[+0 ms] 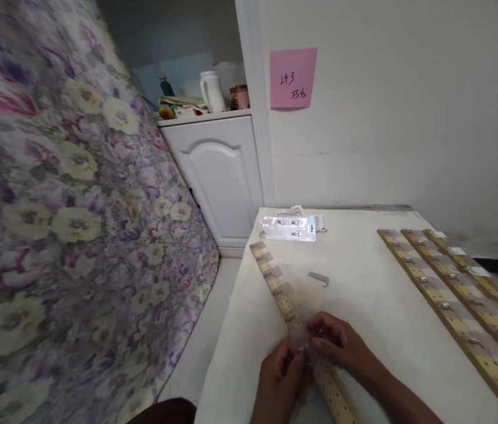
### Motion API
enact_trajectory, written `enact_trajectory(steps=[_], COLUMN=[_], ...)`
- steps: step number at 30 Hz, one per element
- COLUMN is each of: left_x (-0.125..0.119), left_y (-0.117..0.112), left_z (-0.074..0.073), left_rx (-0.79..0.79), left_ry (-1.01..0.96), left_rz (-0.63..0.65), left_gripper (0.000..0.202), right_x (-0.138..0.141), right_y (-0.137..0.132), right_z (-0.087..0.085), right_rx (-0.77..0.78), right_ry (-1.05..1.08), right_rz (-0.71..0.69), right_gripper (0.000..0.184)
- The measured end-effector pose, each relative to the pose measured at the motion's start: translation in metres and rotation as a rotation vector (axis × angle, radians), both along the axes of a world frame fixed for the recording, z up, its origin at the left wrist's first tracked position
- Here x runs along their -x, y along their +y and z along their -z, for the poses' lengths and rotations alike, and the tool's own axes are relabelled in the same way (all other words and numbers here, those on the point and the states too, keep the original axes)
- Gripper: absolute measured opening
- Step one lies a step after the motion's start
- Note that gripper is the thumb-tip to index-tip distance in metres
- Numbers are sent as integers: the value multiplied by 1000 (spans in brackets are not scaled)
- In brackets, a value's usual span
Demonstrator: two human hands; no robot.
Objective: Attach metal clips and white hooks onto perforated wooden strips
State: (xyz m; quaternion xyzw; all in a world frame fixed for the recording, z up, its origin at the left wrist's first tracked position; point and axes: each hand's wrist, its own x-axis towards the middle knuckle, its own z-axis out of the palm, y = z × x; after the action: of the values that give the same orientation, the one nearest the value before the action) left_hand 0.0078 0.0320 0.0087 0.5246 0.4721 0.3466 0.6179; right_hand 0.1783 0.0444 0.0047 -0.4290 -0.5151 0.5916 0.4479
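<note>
A long perforated wooden strip (275, 285) lies diagonally on the white table (372, 306). Both hands meet over its near part. My left hand (281, 372) and my right hand (339, 344) pinch a small clear packet (301, 341) with a tiny metal piece against the strip. Fingers of both hands are closed around it. A small grey metal hook (318, 278) lies loose on the table just beyond the hands. A stack of clear packets (288, 227) sits at the table's far edge.
Three more perforated strips (452, 294) with clipped packets lie at the right. A floral-patterned mattress (67, 224) leans at the left. A white cabinet (218, 171) with a jug and jars stands behind. A pink note (293, 78) is on the wall.
</note>
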Motion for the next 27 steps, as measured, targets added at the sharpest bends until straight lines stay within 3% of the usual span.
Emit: enact_trajectory(steps=[5,12,22,27], left_x=[-1,0,-1,1], left_y=[-3,-2,3,4], left_z=[-2,5,11,6], left_rx=[24,-5,-28,-152], left_ry=[78,171,142,334], left_rz=[141,25,-111,-107], left_gripper=[32,28,21,5], right_x=[-5,-14,-10,-10], right_y=[0,-5,3,6], right_z=[-4,-2,10,16], right_rx=[-22,83,112,128], right_ry=[-38,-107,-80,-121], right_rz=[-46,-146,-20,13], right_gripper=[17,9,16,16])
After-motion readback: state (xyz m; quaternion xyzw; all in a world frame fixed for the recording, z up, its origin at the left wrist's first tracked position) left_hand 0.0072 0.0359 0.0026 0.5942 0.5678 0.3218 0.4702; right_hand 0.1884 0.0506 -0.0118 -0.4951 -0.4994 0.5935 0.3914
